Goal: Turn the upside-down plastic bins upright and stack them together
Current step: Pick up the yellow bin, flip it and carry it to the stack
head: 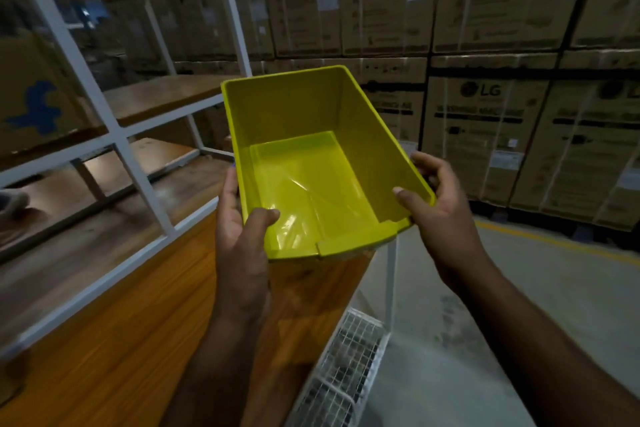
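Both hands are up on one yellow-green rectangular plastic bin (313, 163), held in mid-air at the centre of the frame with its open mouth facing the camera, so the glossy floor inside is in plain view. The left hand (242, 236) grips the bin's near left corner, thumb hooked over the rim into the inside and the fingers out of sight behind the wall. The right hand (438, 215) clamps the right rim, thumb pressed on the inner wall, fingers curled round the outside edge. The cut-down front lip of the bin points toward the lower centre of the picture.

Under the bin and the left forearm lies an orange-brown wood-grain tabletop (114, 340), filling the lower left. Above it, in the upper left, stands a white metal-framed shelf rack (142, 180) with wooden boards. A white wire-mesh panel (346, 364) sits at bottom centre, beside the table's edge. Across the upper right, brown cardboard cartons (485, 121) are stacked in a wall, one marked LG. Grey concrete floor (554, 274) shows lower right.
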`<act>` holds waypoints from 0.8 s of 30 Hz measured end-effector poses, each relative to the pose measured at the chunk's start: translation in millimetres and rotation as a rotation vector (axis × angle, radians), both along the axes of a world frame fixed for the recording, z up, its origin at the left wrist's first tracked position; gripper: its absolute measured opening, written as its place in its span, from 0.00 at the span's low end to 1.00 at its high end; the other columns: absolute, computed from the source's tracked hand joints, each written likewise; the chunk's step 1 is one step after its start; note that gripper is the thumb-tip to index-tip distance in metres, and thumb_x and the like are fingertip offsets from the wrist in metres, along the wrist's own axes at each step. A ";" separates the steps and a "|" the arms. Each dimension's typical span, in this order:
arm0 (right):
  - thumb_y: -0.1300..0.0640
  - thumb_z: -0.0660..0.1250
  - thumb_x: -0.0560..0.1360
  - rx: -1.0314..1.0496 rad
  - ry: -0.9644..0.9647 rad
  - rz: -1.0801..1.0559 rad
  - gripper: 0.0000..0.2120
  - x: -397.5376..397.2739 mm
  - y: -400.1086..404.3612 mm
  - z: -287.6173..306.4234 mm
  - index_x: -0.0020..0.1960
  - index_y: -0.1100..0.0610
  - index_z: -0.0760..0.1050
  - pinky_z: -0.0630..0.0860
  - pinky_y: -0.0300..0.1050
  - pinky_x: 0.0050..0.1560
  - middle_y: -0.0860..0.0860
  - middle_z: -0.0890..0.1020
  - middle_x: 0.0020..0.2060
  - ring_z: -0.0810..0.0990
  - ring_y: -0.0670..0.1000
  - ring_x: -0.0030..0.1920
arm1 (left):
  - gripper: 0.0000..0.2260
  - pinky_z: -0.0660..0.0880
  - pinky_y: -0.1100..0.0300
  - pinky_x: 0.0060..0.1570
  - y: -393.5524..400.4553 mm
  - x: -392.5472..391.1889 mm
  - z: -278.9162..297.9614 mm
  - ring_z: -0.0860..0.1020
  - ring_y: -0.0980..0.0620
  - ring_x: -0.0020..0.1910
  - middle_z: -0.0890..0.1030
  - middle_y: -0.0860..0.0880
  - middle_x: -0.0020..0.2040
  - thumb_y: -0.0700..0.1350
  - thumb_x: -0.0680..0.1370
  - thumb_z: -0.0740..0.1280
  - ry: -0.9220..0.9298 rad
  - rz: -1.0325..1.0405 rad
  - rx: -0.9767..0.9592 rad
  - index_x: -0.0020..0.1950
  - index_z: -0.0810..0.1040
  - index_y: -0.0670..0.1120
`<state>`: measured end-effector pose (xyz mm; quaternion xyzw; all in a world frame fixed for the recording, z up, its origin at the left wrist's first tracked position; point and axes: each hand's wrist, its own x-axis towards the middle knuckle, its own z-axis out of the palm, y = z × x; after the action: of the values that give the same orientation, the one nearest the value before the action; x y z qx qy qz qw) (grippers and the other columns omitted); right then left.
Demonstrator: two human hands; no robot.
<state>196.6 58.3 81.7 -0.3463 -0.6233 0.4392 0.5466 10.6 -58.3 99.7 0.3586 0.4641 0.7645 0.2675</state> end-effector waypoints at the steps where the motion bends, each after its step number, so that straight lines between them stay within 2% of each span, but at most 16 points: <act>1: 0.57 0.69 0.76 -0.006 -0.002 0.038 0.23 3.6 19.4 4.6 0.69 0.48 0.68 0.78 0.44 0.56 0.42 0.75 0.60 0.77 0.43 0.60 | 0.33 0.81 0.55 0.49 14.5 5.5 4.5 0.81 0.50 0.59 0.79 0.52 0.66 0.36 0.74 0.63 -0.001 0.030 0.001 0.77 0.64 0.55; 4: 0.56 0.68 0.77 -0.011 -0.004 0.171 0.22 9.9 75.5 20.9 0.69 0.47 0.68 0.78 0.41 0.52 0.43 0.76 0.60 0.78 0.40 0.56 | 0.34 0.80 0.50 0.54 53.8 20.2 14.9 0.80 0.47 0.62 0.79 0.51 0.66 0.39 0.70 0.63 -0.004 0.133 0.002 0.77 0.64 0.54; 7: 0.54 0.68 0.77 -0.010 -0.013 0.259 0.22 7.2 122.5 29.7 0.70 0.47 0.68 0.77 0.40 0.53 0.41 0.76 0.60 0.78 0.37 0.55 | 0.34 0.75 0.42 0.61 89.4 29.0 17.7 0.77 0.43 0.64 0.77 0.49 0.69 0.39 0.71 0.63 0.003 0.217 0.009 0.78 0.63 0.54; 11: 0.55 0.68 0.77 -0.018 0.015 0.318 0.22 -3.6 175.6 29.2 0.70 0.48 0.69 0.77 0.37 0.50 0.39 0.77 0.57 0.79 0.34 0.51 | 0.32 0.78 0.46 0.57 132.4 34.3 16.5 0.78 0.44 0.64 0.76 0.48 0.70 0.37 0.75 0.61 0.010 0.315 0.013 0.78 0.63 0.53; 15: 0.55 0.68 0.77 -0.016 -0.006 0.373 0.22 -18.7 227.6 23.6 0.70 0.49 0.69 0.77 0.37 0.49 0.41 0.76 0.58 0.78 0.35 0.52 | 0.30 0.78 0.48 0.57 175.4 33.8 12.6 0.78 0.45 0.64 0.76 0.49 0.70 0.36 0.77 0.60 0.008 0.397 0.011 0.78 0.63 0.53; 19: 0.55 0.67 0.78 -0.009 -0.042 0.442 0.22 -38.1 277.2 18.6 0.71 0.49 0.67 0.76 0.34 0.47 0.37 0.75 0.56 0.77 0.30 0.50 | 0.33 0.75 0.41 0.63 215.0 29.9 8.3 0.77 0.46 0.65 0.75 0.50 0.70 0.40 0.73 0.63 -0.020 0.470 0.010 0.78 0.63 0.54; 24: 0.53 0.67 0.78 -0.003 -0.125 0.536 0.23 -60.9 329.9 17.2 0.72 0.49 0.66 0.76 0.40 0.50 0.44 0.75 0.61 0.77 0.40 0.56 | 0.32 0.75 0.41 0.62 256.2 22.7 -0.6 0.77 0.45 0.65 0.76 0.51 0.69 0.42 0.73 0.63 -0.057 0.583 -0.025 0.77 0.64 0.55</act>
<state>135.8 388.2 99.0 -0.1962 -0.7245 0.5467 0.3712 33.3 197.9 99.0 0.1853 0.5493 0.8130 0.0537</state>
